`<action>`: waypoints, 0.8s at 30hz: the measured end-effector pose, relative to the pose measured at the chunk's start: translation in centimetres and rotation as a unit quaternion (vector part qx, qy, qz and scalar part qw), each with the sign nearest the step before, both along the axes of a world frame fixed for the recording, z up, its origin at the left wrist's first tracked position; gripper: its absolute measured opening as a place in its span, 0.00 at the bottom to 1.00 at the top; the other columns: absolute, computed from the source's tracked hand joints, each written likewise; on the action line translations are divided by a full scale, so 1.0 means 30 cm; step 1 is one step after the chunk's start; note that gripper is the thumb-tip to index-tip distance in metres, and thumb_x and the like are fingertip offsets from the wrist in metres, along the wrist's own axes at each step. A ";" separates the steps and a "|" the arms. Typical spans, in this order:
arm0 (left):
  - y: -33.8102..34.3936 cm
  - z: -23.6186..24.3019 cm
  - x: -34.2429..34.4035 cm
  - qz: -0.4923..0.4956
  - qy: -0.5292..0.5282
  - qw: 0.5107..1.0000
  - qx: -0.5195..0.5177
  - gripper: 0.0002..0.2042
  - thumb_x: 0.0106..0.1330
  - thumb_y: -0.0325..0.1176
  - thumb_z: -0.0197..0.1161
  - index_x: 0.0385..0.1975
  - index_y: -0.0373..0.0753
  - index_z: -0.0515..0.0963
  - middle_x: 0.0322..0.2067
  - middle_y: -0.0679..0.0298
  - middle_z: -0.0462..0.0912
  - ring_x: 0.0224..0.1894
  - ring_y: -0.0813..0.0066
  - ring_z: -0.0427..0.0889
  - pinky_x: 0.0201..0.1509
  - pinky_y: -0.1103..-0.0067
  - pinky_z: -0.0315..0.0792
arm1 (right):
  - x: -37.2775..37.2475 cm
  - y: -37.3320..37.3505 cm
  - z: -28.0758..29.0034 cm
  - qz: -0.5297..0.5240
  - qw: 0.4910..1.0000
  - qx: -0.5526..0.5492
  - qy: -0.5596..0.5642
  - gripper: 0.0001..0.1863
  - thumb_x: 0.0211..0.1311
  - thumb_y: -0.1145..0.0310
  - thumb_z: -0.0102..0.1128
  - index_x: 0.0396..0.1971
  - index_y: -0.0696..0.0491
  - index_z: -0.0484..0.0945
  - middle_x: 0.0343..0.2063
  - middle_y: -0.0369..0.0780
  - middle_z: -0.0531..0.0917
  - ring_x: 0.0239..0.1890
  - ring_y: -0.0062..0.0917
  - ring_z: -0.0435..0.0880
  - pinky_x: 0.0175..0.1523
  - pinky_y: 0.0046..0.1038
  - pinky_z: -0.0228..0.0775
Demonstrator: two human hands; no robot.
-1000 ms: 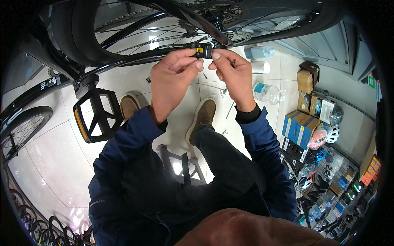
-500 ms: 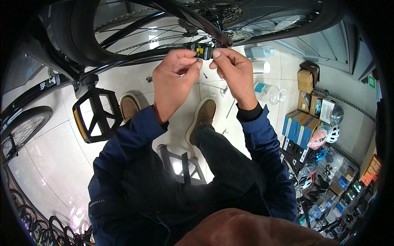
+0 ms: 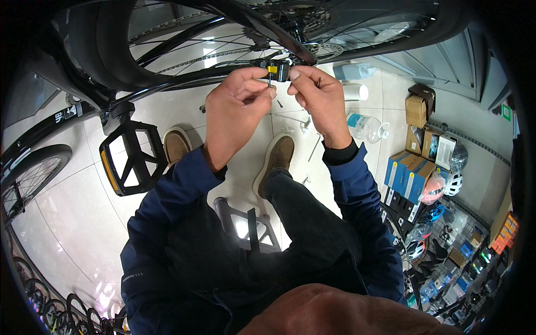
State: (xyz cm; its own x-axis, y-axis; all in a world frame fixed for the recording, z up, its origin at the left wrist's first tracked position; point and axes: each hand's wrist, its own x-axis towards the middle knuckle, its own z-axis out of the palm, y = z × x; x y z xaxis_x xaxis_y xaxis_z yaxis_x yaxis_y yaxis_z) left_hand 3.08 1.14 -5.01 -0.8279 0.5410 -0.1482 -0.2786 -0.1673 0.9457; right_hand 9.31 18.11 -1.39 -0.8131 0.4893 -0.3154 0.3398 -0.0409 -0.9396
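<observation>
Head view: I have the dark trousers [image 3: 312,218] and navy jacket sleeves [image 3: 357,181] closest to the lens. Beyond them, the left hand [image 3: 237,111] is narrow, thumb and fingers curled in at a thin dark pin [image 3: 270,82]; I cannot tell whether they grip it. My right hand [image 3: 318,97] pinches the right end of a small black caliper-like block [image 3: 283,71] with a yellow insert [image 3: 272,70]. That block sits beside the bicycle's black frame tube [image 3: 184,79], near the disc rotor [image 3: 329,51]. A black platform pedal [image 3: 135,155] hangs to the left. Down on the pale tiled floor [image 3: 78,206], I see a brown shoe [image 3: 280,149], a thin rod [image 3: 314,147] and a clear plastic bottle [image 3: 364,128]. Farther right stand blue-and-brown cartons [image 3: 410,174], with a white helmet [image 3: 453,183] beside them.
</observation>
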 end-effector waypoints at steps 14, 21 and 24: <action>0.004 -0.003 -0.009 -0.004 -0.019 1.000 0.009 0.17 0.66 0.21 0.67 0.54 0.30 0.77 0.40 0.59 0.89 0.41 0.81 0.85 0.44 0.86 0.77 | -0.001 0.013 0.002 -0.009 0.996 -0.091 -0.024 0.16 0.68 0.64 0.66 0.47 0.61 0.83 0.26 0.36 0.85 0.20 0.10 0.70 0.24 0.14 0.58; 0.003 -0.016 -0.004 -0.007 -0.019 1.000 0.023 0.17 0.66 0.21 0.67 0.55 0.30 0.77 0.40 0.59 0.89 0.41 0.81 0.85 0.45 0.86 0.78 | -0.007 0.028 0.015 0.012 0.996 -0.083 -0.043 0.17 0.67 0.63 0.67 0.46 0.61 0.84 0.25 0.35 0.85 0.20 0.10 0.71 0.23 0.13 0.58; 0.003 -0.025 -0.004 -0.007 -0.009 1.000 0.024 0.17 0.66 0.20 0.67 0.55 0.30 0.77 0.40 0.60 0.89 0.41 0.81 0.85 0.45 0.86 0.78 | -0.011 0.030 0.022 0.016 0.995 -0.079 -0.051 0.16 0.66 0.64 0.67 0.45 0.61 0.84 0.25 0.35 0.85 0.20 0.10 0.72 0.23 0.13 0.59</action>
State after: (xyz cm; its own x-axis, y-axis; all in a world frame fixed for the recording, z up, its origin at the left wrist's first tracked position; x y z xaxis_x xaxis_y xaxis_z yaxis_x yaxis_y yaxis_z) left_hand 2.96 1.22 -5.78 -0.8180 0.5587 -0.1368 -0.2982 -0.2085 0.9315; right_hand 8.99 19.01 -0.72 -0.7873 0.4014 -0.4681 0.4369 -0.1725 -0.8828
